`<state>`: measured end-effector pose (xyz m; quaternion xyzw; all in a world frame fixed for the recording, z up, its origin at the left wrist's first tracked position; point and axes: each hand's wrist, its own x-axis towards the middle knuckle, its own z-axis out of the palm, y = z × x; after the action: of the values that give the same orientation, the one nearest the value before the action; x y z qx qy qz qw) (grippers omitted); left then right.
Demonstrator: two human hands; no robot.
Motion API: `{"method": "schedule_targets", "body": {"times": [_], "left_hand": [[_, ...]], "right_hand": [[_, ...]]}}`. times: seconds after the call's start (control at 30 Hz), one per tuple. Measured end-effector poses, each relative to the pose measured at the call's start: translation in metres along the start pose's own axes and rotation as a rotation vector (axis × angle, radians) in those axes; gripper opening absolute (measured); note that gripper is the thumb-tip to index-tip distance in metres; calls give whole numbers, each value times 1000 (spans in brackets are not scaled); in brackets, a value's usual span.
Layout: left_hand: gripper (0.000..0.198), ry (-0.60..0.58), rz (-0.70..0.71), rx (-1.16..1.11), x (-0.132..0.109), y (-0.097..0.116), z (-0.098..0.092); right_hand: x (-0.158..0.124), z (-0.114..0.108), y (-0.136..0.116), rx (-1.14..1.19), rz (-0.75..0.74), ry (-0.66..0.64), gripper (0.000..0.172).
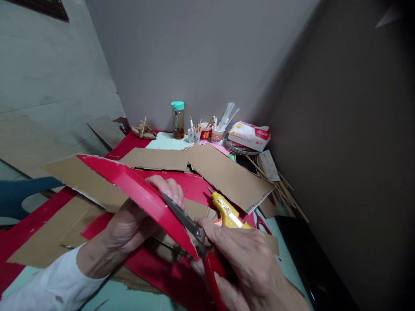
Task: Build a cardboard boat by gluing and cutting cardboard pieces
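A craft corner: cardboard sheets (230, 172) and a glue gun (224, 208) lie before the bottle (178, 123), paper cups (205, 133) beside it.

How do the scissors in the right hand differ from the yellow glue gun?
The scissors have red handles and dark metal blades; the glue gun has a yellow body. The scissors are gripped by the right hand, a blade across the red piece; the glue gun lies beyond that hand, apparently unheld. Both point toward the picture's upper left.
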<state>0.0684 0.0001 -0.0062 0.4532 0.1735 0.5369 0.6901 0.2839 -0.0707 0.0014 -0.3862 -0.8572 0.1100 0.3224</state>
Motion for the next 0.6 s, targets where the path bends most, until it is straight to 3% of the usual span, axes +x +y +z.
{"method": "schedule_targets", "body": {"times": [0.1,0.2,0.33,0.43,0.6], "left_hand": [[17,-31,12,-16,-1,2,0],[19,-69,49,9,-1,3,0],[16,-109,101,72,2,5,-2],[20,-133,165,104,3,9,-4],[24,-14,201,86,7,20,-3]], "right_hand": [[6,0,-2,141,28,149,16],[13,-4,-5,196,99,235,23],[17,-7,-7,244,133,208,38],[15,-6,-6,157,148,186,50],[10,-2,-1,100,124,201,50]]}}
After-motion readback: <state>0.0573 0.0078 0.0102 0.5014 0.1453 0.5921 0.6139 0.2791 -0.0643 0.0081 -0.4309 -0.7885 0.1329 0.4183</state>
